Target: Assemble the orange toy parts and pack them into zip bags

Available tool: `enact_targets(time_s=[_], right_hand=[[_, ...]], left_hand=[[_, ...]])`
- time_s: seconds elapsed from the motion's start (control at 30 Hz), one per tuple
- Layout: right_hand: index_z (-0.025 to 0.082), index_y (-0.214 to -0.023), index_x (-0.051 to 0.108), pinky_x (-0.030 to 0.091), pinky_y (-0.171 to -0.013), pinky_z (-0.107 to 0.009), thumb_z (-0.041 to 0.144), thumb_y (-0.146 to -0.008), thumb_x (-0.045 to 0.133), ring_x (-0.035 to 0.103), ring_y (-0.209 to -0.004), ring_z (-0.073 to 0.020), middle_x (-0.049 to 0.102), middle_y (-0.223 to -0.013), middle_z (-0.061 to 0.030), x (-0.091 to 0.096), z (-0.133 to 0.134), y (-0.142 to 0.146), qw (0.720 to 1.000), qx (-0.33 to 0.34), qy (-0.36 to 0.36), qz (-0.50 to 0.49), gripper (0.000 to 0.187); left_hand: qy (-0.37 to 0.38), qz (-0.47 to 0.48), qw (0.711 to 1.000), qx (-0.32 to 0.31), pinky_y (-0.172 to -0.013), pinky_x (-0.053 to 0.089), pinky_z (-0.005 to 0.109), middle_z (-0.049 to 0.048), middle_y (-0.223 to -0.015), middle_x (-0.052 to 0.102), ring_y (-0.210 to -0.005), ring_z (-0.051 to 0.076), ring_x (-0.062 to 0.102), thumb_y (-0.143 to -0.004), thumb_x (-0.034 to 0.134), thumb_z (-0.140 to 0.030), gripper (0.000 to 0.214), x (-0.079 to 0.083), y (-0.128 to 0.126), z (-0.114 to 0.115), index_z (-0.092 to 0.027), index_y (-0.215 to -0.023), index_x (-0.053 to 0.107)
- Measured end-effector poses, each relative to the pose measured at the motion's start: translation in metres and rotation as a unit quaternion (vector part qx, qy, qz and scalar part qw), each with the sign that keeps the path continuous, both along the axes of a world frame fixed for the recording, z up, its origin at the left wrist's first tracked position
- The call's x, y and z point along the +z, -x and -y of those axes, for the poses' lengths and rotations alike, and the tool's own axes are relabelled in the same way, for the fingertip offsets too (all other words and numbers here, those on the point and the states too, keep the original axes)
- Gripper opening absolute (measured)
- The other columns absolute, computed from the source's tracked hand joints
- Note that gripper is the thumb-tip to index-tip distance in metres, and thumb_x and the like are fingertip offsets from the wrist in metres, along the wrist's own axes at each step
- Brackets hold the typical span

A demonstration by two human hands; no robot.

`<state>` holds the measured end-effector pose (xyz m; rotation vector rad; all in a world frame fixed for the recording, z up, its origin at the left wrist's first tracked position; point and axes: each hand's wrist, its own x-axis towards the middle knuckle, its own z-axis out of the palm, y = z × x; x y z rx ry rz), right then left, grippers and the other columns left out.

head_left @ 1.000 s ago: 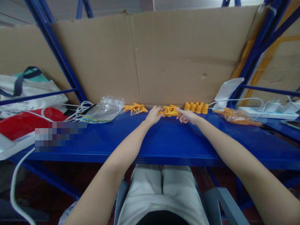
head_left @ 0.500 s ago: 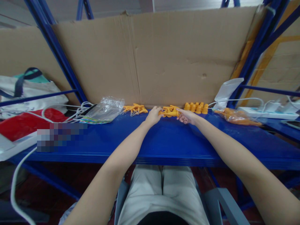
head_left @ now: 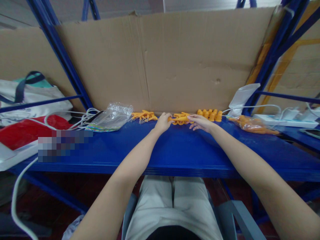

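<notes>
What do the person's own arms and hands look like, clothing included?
The left hand and right hand are ungloved; both forearms are bare as far as they show, with no sleeves, watch or bracelet visible. Pale trousers and a dark top show below.

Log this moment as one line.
left hand: at middle orange pieces, left end; right hand: at their right end; beyond right hand: upright orange pieces; farther left: chained orange pieces

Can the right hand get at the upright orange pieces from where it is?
Probably yes: the right hand is just in front of the upright orange pieces, with nothing visible in between.
</notes>
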<state>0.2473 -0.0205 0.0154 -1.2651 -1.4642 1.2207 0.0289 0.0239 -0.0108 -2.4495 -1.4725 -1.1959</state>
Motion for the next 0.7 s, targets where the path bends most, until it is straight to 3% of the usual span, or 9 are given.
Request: enact_targets(time_s=[0.2, 0.3, 0.4, 0.53, 0.7], right_hand=[[0.018, -0.099, 0.059, 0.049, -0.050, -0.019, 0.025, -0.083, 0.069, 0.062, -0.057, -0.0090, 0.070, -0.087, -0.0046, -0.004, -0.008, 0.002, 0.995, -0.032, -0.088, -0.042, 0.021], [0.018, -0.099, 0.060, 0.052, -0.054, -0.021, 0.025, -0.079, 0.072, 0.063, -0.059, -0.0093, 0.070, -0.090, -0.0049, -0.008, -0.017, 0.000, 0.985, -0.068, -0.147, -0.057, 0.024], [0.017, -0.100, 0.060, 0.056, -0.059, -0.025, 0.027, -0.076, 0.074, 0.064, -0.060, -0.0106, 0.069, -0.091, -0.0052, -0.012, -0.027, -0.001, 0.971, -0.101, -0.211, -0.045, 0.030], [0.018, -0.108, 0.058, 0.058, -0.070, -0.031, 0.034, -0.077, 0.071, 0.067, -0.074, -0.0152, 0.067, -0.099, -0.0077, -0.015, -0.029, 0.006, 0.954, -0.118, -0.274, -0.006, 0.037], [0.020, -0.120, 0.053, 0.056, -0.081, -0.034, 0.042, -0.083, 0.063, 0.065, -0.097, -0.0205, 0.063, -0.112, -0.0114, -0.012, -0.020, 0.016, 0.942, -0.114, -0.311, 0.057, 0.044]], left_hand=[[-0.018, 0.026, 0.999, -0.030, -0.089, 0.050, 0.034, 0.0047, -0.100, 0.058, -0.091, 0.018, 0.061, -0.081, 0.063, -0.013, 0.025, -0.001, 0.001, -0.002, -0.019, -0.106, 0.063], [-0.011, 0.035, 0.998, -0.042, -0.089, 0.051, 0.034, 0.0065, -0.113, 0.058, -0.086, 0.016, 0.063, -0.083, 0.059, -0.011, 0.046, 0.000, 0.000, 0.001, -0.022, -0.128, 0.053], [0.008, 0.024, 1.000, -0.013, -0.092, 0.051, 0.037, 0.0091, -0.123, 0.056, -0.094, 0.019, 0.064, -0.084, 0.057, -0.012, 0.057, 0.000, 0.001, 0.005, -0.023, -0.138, 0.044], [0.024, 0.008, 0.999, 0.029, -0.097, 0.050, 0.038, 0.0112, -0.129, 0.055, -0.108, 0.023, 0.062, -0.083, 0.057, -0.012, 0.054, -0.001, 0.006, 0.005, -0.022, -0.135, 0.047], [0.038, -0.015, 0.999, 0.028, -0.099, 0.049, 0.037, 0.0141, -0.128, 0.056, -0.115, 0.024, 0.059, -0.082, 0.057, -0.013, 0.043, -0.006, 0.009, -0.002, -0.015, -0.125, 0.054]])
